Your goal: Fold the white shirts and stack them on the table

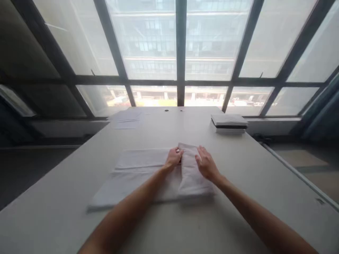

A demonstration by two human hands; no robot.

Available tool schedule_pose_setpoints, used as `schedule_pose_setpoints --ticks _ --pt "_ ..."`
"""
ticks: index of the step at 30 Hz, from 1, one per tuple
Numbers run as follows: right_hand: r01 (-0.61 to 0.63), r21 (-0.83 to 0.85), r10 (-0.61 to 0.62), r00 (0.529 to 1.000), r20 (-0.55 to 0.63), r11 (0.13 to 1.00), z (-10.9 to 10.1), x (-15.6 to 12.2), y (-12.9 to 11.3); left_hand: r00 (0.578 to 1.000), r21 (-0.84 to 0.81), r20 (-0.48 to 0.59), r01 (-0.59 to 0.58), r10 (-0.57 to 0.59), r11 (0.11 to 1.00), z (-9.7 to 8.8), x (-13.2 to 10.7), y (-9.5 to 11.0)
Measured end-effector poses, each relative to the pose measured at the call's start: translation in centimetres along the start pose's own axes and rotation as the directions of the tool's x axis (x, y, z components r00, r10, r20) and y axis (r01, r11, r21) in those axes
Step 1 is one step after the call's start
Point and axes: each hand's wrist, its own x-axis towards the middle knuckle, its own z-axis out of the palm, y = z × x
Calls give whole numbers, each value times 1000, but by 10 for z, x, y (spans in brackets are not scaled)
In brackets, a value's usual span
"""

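Note:
A white cloth (137,173) lies spread on the pale table (238,197) in front of me, its right end turned over into a thick fold (189,176). My left hand (174,157) is curled at the fold's left edge and pinches it. My right hand (206,163) lies on the fold's right side, fingers pressed down on the cloth. The hands are a short distance apart, with the folded strip between them.
A stack of folded white cloths (229,123) stands at the back right of the table. Flat white sheets (125,120) lie at the back left. Large windows rise behind the far edge. Floor drops away on both sides.

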Motion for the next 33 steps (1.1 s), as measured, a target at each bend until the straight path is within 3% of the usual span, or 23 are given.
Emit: schedule_pose_setpoints --ticks 3,6,7,9,12,14,16,20,27,29,33 --pt "122 -16 -119 984 132 992 19 -31 -9 996 187 -75 -35 50 982 -3 1 8" --pt "192 -59 -178 966 187 980 33 -49 -14 942 464 -159 -193 296 864 -7 -2 16" --pt "203 -72 -187 964 188 977 35 -51 -15 906 547 -141 -265 400 794 -8 -4 17" --pt "208 -76 -192 965 178 975 35 -52 -15 854 651 11 -401 520 645 -8 -7 19" --pt "165 -64 -155 979 129 984 29 -51 -11 887 717 268 -443 375 537 -5 -13 14" --pt "122 -78 -115 989 91 989 25 -50 -5 916 766 331 -402 229 502 -2 -16 9" --pt "101 -100 -90 990 113 990 24 -50 2 927 800 340 -374 160 469 0 -17 5" --pt "94 -132 -69 981 184 987 28 -49 14 937 826 323 -349 136 443 1 -19 4" --pt "-135 -147 133 991 -27 980 15 -26 45 944 825 303 -327 127 461 3 -18 4" --pt "-106 -73 105 994 -24 992 16 -24 47 945 821 301 -325 127 469 4 -19 4" --pt "138 184 -132 990 -41 973 28 -20 28 944 818 299 -330 141 472 4 -20 5"
